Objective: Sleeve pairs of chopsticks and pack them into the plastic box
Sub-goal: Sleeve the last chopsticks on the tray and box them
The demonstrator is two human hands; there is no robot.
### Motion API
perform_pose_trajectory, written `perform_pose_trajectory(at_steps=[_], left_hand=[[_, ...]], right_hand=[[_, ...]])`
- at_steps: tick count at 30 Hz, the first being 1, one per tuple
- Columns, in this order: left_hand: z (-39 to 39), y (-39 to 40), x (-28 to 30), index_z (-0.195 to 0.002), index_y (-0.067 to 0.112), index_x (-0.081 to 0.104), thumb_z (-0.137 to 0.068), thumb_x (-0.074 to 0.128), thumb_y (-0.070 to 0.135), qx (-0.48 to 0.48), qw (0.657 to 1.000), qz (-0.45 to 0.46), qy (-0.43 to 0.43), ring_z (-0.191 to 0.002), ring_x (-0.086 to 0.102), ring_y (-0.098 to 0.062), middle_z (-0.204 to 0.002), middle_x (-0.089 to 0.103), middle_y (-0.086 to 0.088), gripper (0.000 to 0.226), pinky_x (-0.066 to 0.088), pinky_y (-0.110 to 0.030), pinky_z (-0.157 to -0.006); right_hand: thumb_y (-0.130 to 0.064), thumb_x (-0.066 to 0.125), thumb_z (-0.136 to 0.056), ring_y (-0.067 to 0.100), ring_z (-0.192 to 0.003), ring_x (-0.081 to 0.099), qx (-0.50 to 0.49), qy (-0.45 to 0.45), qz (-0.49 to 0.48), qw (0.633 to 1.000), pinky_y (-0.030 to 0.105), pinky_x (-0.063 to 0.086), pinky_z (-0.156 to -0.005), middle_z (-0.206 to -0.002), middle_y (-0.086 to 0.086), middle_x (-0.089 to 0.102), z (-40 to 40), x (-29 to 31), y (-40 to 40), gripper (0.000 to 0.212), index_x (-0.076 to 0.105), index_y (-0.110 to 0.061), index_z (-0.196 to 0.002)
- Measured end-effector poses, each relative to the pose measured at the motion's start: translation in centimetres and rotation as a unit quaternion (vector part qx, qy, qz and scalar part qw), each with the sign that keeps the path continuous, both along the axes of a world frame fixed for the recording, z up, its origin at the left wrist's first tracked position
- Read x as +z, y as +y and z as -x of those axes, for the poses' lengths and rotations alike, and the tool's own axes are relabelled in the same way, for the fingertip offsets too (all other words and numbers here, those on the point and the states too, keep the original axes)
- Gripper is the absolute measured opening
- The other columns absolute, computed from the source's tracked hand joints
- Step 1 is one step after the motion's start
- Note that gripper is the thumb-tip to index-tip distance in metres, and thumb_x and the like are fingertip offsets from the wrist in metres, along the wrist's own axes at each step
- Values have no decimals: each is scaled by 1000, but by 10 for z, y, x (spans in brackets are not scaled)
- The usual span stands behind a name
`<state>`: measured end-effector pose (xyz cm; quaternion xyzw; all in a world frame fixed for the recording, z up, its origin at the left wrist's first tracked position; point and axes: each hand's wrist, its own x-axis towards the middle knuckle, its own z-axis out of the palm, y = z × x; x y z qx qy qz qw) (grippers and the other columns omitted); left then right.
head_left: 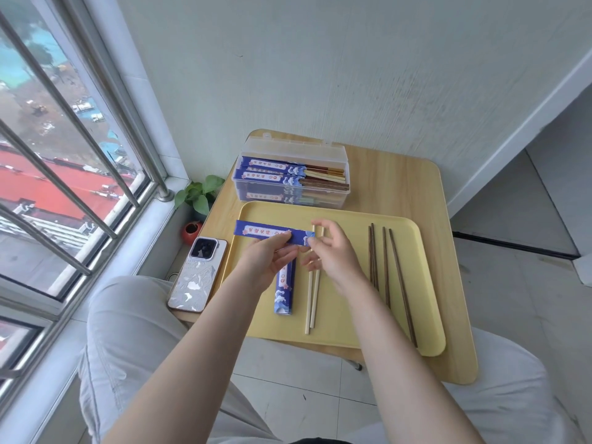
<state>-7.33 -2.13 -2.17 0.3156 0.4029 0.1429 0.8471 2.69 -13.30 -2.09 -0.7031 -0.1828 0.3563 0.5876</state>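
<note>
Beside a barred window [64,155], a small wooden table [400,174] carries a yellow tray [426,283] and, behind it, an open plastic box [290,182] holding sleeved chopsticks. Left hand [269,261] pinches a blue sleeve [266,233] held crosswise above the tray; right hand [333,251] pinches its open end. Pale chopsticks [312,299], a second sleeve [284,293] and dark chopsticks [387,274] lie on the tray. A phone [198,274] rests left.

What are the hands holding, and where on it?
Both hold one blue paper sleeve: left hand near its middle, right hand pinching its right end.
</note>
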Motion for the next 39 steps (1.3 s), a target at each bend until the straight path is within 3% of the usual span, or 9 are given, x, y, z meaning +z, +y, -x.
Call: perform_pose_trajectory(at_steps=[5,11,14,16,18,23,26,30,39], left_hand=[[-5,0,8,-102,-6,61,-96,61,2,25,999,-11,31,-55,68,-17,-74,66,-15,10,56,-20,-53],[-7,-4,16,-89,11,61,-96,59,40,21,963,-196,183,-59,50,-17,-67,54,-2,30,43,-30,-57],[-3,-4,14,-88,17,58,-91,60,34,83,811,-532,227,-77,49,-13,-82,55,6,17,38,-31,-69],[-5,2,16,-107,25,61,-88,66,37,-63,696,-688,197,-95,51,-8,-103,58,12,24,39,-33,-83],[-12,3,17,-116,24,59,-87,68,39,-261,646,-685,214,-94,58,-15,-105,63,6,33,47,-37,-82],[-11,-3,3,-85,9,49,-93,52,22,-315,730,-530,295,-60,67,-23,-81,69,-11,15,48,-31,-56],[-3,-10,-3,-76,8,50,-92,52,16,-372,787,-411,272,-47,64,-20,-67,72,-12,18,51,-23,-53],[-1,-19,-18,-76,10,50,-93,54,22,-385,778,-404,290,-44,64,-14,-55,69,-2,21,47,-18,-49],[-3,-5,-39,-87,14,54,-90,54,34,-256,736,-519,351,-79,65,-25,-83,66,-5,20,50,-35,-62]], right_hand=[[0,69,-87,14,-70,65,95,-116,41,988,34,55,-69,-98,0,69,-10,5,-4,34,65,-25,-109],[-20,63,-97,11,-52,51,-75,-186,17,979,30,46,-56,-61,-7,60,-16,7,-3,15,69,-22,-83],[-23,60,-99,9,-56,46,-92,-199,21,976,24,36,-56,-61,-8,54,-22,5,-5,18,65,-19,-82],[-23,58,-101,11,-56,46,-49,-187,41,980,25,37,-58,-62,-7,54,-22,8,-5,18,65,-15,-86],[-22,56,-101,13,-55,48,-17,-168,54,984,26,40,-58,-62,-5,57,-17,12,-2,19,64,-15,-85],[-23,47,-102,21,-60,59,-16,-153,157,976,35,50,-60,-77,3,67,-15,0,-4,16,58,-14,-94],[-26,48,-100,28,-88,64,75,-260,362,892,35,48,-70,-101,6,65,-12,-17,-14,16,56,-13,-100],[-24,45,-101,35,-105,63,92,-313,413,850,33,43,-71,-115,12,64,3,-21,-12,23,52,-7,-114],[-36,58,-98,28,-108,64,96,-341,468,810,29,44,-68,-122,8,60,11,-22,-3,39,52,-9,-125]])
